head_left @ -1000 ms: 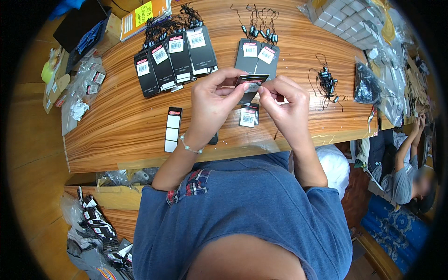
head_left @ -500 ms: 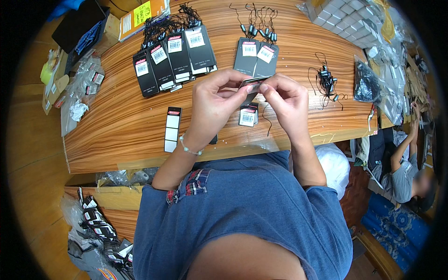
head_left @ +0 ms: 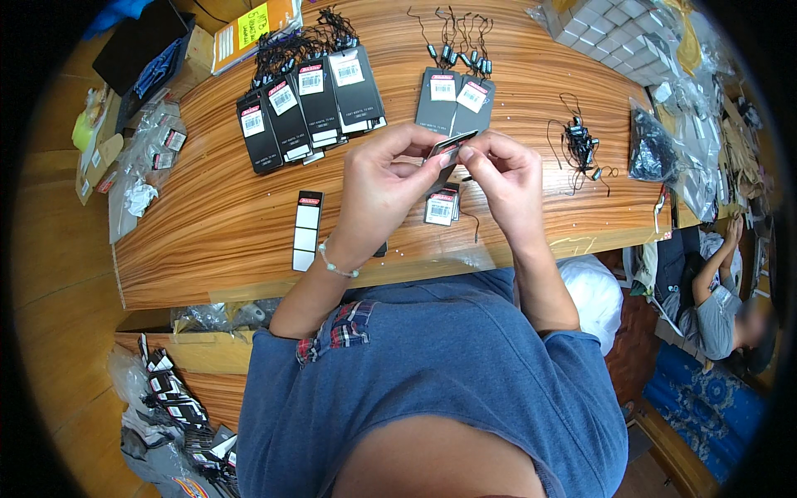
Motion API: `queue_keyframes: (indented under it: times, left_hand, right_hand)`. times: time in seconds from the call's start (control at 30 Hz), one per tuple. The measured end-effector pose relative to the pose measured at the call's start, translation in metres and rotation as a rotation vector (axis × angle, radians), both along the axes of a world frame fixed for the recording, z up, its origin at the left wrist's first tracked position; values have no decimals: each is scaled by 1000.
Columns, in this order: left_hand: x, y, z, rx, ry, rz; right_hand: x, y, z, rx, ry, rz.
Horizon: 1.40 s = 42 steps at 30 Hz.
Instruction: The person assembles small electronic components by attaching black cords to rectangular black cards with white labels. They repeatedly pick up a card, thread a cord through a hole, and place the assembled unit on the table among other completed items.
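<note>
Pinching a dark hang tag [head_left: 453, 143]: left hand [head_left: 386, 176], thumb in front, fingers behind, a beaded bracelet [head_left: 339, 261] at the wrist. Right hand [head_left: 506, 178]: thumb and forefinger pressed together on the tag's right end, other fingers curled. Tag held tilted above the middle of the desk [head_left: 207, 199].

Black cord [head_left: 476, 227]: one, its lower end toward the desk's near edge; cannot tell whether the right hand grips its upper end.

Small stack of labelled dark tags [head_left: 440, 209]: below the held tag, between the wrists.

Strip card [head_left: 307, 231]: one, black with white panels, left of the left forearm, near the near edge.

Grey tags [head_left: 438, 100]: labelled, side by side just beyond the hands, cords toward the far edge.

Fanned dark tags [head_left: 314, 104]: overlapping piles, labelled, corded, toward the far left corner.

Loose cords [head_left: 581, 145]: black, tangled, toward the right edge.

Clear bag [head_left: 652, 153]: black contents, at the right edge.

White boxes [head_left: 602, 33]: packed in rows, far right corner.
</note>
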State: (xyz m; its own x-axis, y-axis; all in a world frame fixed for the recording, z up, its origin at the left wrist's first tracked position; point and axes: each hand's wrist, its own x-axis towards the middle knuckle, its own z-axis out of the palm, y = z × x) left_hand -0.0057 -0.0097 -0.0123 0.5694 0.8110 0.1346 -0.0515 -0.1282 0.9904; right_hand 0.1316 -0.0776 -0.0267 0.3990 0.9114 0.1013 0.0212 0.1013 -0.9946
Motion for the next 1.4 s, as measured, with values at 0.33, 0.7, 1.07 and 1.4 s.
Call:
queue_keyframes:
  times: [0.33, 0.7, 1.07, 1.4]
  left_hand:
    - [3, -10, 5, 292, 108, 26]
    - [-2, 3, 7, 1024, 175, 89]
    - [7, 11, 4, 1263, 162, -30]
    - [4, 4, -1, 188, 91, -92]
  right_hand:
    - [-11, -5, -13, 82, 728, 101]
    - [9, -10, 3, 77, 216, 140]
    - [9, -9, -9, 74, 323, 50]
    - [44, 6, 14, 464, 563, 48]
